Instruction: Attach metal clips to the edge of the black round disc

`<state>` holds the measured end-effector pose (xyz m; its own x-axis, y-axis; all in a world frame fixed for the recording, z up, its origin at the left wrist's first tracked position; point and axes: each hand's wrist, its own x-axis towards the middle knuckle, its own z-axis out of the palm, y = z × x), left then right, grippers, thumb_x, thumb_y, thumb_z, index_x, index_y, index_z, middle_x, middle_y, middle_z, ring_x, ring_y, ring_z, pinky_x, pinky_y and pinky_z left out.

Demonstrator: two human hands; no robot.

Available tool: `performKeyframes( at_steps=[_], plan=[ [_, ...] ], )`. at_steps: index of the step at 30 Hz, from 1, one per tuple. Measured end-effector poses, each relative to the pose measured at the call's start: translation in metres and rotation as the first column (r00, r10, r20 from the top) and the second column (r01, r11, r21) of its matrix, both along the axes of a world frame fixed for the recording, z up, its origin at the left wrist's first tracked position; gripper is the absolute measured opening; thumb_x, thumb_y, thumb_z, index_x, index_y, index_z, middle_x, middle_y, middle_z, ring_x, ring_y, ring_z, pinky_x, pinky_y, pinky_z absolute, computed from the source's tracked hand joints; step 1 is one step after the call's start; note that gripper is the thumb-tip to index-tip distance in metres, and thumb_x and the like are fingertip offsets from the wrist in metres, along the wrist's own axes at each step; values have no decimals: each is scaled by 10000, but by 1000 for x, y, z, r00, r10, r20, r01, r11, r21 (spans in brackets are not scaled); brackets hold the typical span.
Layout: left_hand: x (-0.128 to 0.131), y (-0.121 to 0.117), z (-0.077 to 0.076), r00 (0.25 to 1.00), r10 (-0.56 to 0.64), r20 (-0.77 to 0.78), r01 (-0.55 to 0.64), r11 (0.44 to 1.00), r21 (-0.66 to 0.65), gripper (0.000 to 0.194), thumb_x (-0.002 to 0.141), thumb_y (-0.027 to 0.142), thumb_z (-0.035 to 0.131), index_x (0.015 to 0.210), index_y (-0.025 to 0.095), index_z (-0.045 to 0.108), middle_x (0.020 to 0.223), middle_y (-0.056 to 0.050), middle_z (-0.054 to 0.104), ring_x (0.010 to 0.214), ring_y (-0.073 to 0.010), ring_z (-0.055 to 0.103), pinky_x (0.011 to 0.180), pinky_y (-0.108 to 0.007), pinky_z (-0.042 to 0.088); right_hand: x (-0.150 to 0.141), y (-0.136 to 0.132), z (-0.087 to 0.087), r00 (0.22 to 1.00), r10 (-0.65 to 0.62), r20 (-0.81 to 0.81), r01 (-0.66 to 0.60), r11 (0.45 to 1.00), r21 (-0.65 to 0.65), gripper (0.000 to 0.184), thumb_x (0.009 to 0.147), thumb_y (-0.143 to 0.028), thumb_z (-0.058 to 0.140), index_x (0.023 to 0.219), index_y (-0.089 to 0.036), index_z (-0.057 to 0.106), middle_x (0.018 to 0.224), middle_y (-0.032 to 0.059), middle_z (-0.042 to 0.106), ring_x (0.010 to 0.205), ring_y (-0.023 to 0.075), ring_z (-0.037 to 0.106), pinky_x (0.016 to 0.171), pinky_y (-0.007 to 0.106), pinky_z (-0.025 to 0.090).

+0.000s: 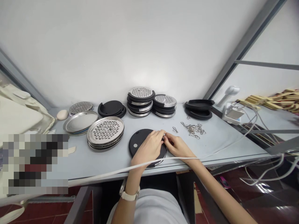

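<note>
A round black disc (140, 137) with a small pale dot and a shiny metal rim at its right lies flat near the table's front edge. My left hand (149, 147) lies over it, fingers bent and closed on its upper right side. At that same edge my right hand (176, 145) is closed in a pinch, its fingertips meeting the left hand's. What sits between the right fingertips is hidden. Just beyond the right hand lie a single metal snap hook (175, 129) and a pile of metal snap hooks (193, 128).
Stacked metal grater discs (106, 130) and plain metal discs (80, 122) stand left. Behind are black covers (111, 109) and stacks of graters in black holders (141, 101). More black covers (198, 113) sit right. A white cable (224, 146) crosses before both forearms.
</note>
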<state>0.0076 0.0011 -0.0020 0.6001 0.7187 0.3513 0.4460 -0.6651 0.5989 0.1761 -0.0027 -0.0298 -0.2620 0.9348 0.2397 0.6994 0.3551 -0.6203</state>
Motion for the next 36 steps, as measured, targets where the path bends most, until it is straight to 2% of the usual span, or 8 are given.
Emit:
performKeyframes(
  at_steps=[9, 26, 31, 36],
  plan=[
    [0, 2, -2, 999, -12, 39, 13, 1000, -25, 233, 885, 57, 389, 1042, 199, 486, 1028, -47, 574, 1017, -196, 507, 893, -350, 429, 0, 0, 0, 1000, -6, 0, 6, 1000, -4, 209, 911, -288, 362, 817, -190, 521, 694, 32, 632, 588, 160, 557, 598, 248, 409],
    [0, 2, -1, 1000, -9, 10, 9, 1000, -22, 272, 877, 56, 387, 1088, 202, 477, 1025, -48, 576, 1014, -202, 513, 896, -354, 434, 1, 0, -3, 1000, -8, -6, 8, 1000, 6, 216, 911, -295, 364, 766, -194, 487, 634, 2, 585, 529, 132, 502, 549, 229, 372],
    [0, 1, -1, 1000, -6, 5, 6, 999, -34, 259, 881, 70, 377, 1081, 203, 473, 1029, -53, 570, 1024, -203, 510, 905, -362, 434, 1, 1, -3, 1000, -7, 6, 7, 1000, 4, 225, 915, -304, 359, 781, -196, 504, 641, 12, 606, 539, 145, 527, 557, 236, 386],
    [0, 0, -1, 1000, 17, 25, -17, 1000, -2, 224, 892, 93, 381, 1067, 202, 467, 1083, -60, 532, 1063, -196, 495, 942, -359, 422, 1, 1, -1, 1000, -3, 30, 3, 1000, 8, 269, 932, -319, 330, 865, -191, 556, 744, 57, 662, 638, 187, 600, 624, 263, 425]
  ],
)
